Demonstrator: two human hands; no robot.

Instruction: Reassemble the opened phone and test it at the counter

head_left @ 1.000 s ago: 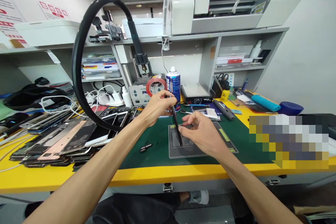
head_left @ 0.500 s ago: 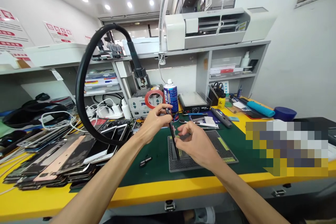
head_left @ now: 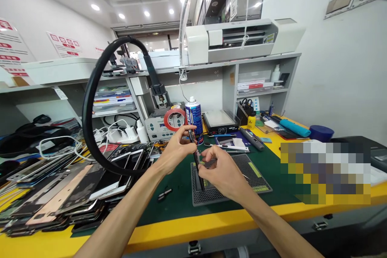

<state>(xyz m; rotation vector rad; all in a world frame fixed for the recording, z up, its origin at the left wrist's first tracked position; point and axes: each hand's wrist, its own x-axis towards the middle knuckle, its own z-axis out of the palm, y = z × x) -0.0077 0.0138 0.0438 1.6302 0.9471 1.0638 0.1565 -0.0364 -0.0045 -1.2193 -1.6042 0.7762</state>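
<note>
A thin dark phone (head_left: 200, 180) stands tilted, almost edge-on to me, above the grey perforated mat (head_left: 208, 200). My left hand (head_left: 177, 147) grips its upper end between thumb and fingers. Lower down, my right hand (head_left: 222, 171) pinches the near edge with thumb and bent fingers. A small pale piece shows by the phone between my hands, too small to name. The phone's broad faces are turned out of sight. On the green work mat (head_left: 178, 205), left of the perforated mat, lies a small dark metal part (head_left: 164, 194).
Stacked phone parts and screens (head_left: 60, 197) fill the left side, under a black looped hose (head_left: 86, 117). Behind my hands stand a blue spray can (head_left: 194, 121), red tape roll (head_left: 166, 119) and flat heating plate (head_left: 220, 119). Several tools lie beyond the mat.
The camera view has shifted, so the bench appears slightly lower and further left. Both hands keep hold of the phone, which looks more edge-on now.
</note>
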